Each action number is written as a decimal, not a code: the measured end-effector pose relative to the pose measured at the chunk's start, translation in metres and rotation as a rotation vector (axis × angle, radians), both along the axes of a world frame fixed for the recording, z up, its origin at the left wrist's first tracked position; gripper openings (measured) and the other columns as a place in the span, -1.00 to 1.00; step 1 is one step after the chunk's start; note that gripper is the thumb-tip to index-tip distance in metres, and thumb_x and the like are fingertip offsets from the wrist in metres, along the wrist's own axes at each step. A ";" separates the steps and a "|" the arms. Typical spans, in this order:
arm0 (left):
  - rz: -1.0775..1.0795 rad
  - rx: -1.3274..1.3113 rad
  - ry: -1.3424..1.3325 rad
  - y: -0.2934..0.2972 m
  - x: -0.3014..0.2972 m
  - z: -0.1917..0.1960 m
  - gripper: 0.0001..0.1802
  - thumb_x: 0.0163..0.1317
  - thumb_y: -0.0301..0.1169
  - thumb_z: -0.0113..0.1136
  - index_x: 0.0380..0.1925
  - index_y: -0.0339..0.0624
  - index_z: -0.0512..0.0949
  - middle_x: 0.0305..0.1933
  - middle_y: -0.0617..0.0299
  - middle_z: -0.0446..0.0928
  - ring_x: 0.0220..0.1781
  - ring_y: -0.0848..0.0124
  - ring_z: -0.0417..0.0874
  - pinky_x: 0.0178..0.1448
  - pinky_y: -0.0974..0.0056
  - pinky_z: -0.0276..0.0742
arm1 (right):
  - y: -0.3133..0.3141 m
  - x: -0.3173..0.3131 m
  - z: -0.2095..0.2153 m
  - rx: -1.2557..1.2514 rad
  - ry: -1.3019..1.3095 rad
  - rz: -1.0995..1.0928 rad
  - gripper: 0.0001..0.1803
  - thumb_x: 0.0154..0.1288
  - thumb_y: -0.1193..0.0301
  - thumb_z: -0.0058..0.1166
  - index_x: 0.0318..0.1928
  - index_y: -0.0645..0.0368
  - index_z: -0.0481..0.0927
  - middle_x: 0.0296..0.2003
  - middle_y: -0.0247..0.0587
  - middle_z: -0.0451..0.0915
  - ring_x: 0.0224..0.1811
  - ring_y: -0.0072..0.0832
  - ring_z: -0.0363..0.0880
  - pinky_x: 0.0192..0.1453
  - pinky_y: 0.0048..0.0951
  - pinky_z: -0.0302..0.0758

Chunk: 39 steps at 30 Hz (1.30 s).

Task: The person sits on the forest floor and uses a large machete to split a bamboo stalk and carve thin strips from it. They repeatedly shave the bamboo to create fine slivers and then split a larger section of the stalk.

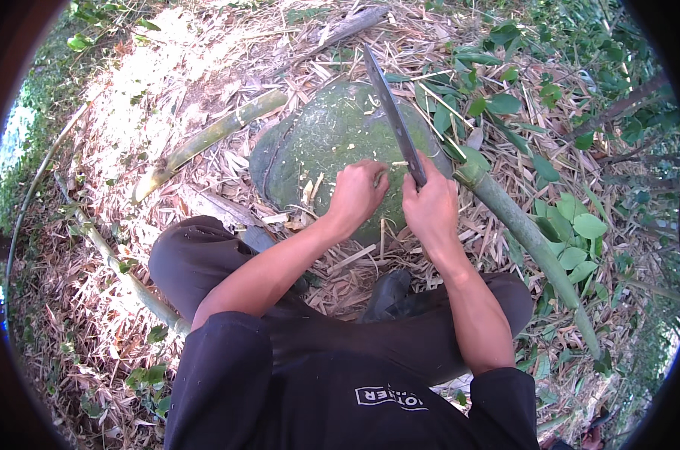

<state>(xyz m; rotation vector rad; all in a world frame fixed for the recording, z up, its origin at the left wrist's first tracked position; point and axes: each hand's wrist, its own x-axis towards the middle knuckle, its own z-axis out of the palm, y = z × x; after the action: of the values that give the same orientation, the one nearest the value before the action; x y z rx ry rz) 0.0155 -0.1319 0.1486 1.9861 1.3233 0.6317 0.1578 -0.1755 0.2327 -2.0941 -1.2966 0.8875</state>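
Over the boulder point(326, 135) I see the right hand point(432, 202) clamped on a knife point(397, 114), the left hand point(357, 198) curled, whether gripping I can't tell

The boulder point(310, 146) sits on the litter-strewn ground point(167, 82) before the seated person's folded legs point(194, 259), with the left hand point(355, 193) over its near side and, just right of that, the right hand point(431, 202) around the machete point(395, 116), whose blade extends forward over the boulder. A bamboo length point(218, 133) lies left of the boulder; a bamboo pole point(526, 232) slants back from the boulder's right, with leafy stems point(589, 226) on the pole's far right side.
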 end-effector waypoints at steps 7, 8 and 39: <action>0.125 0.038 -0.216 -0.002 0.001 0.022 -0.87 0.15 -0.55 0.34 -0.28 -0.33 0.69 -0.31 0.04 0.72 -0.28 0.27 0.80 -0.16 0.26 0.71 | 0.004 -0.005 -0.020 0.047 -0.045 0.046 -0.49 0.32 0.42 0.05 0.26 0.36 0.50 -0.43 0.33 0.64 -0.25 0.24 0.67 -0.08 0.12 0.56; 0.119 0.056 -0.230 -0.002 0.002 0.025 -0.87 0.15 -0.56 0.35 -0.28 -0.33 0.69 -0.31 0.05 0.71 -0.28 0.28 0.80 -0.16 0.27 0.70 | 0.005 -0.004 -0.020 0.033 -0.063 0.056 -0.49 0.32 0.42 0.06 0.26 0.37 0.50 -0.43 0.33 0.65 -0.25 0.24 0.67 -0.08 0.11 0.56; 0.027 0.097 -0.338 -0.008 0.004 0.030 -0.82 0.12 -0.61 0.38 -0.26 -0.31 0.61 -0.27 0.06 0.67 -0.31 0.26 0.77 -0.20 0.27 0.68 | 0.006 -0.005 -0.038 0.000 -0.133 0.119 -0.50 0.30 0.43 0.13 0.24 0.33 0.52 -0.41 0.32 0.66 -0.27 0.24 0.68 -0.09 0.13 0.58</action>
<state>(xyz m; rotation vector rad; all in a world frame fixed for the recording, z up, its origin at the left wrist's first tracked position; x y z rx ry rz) 0.0192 -0.1398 0.1787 1.8376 1.1318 1.0117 0.1529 -0.1698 0.1948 -2.1249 -1.5036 0.8080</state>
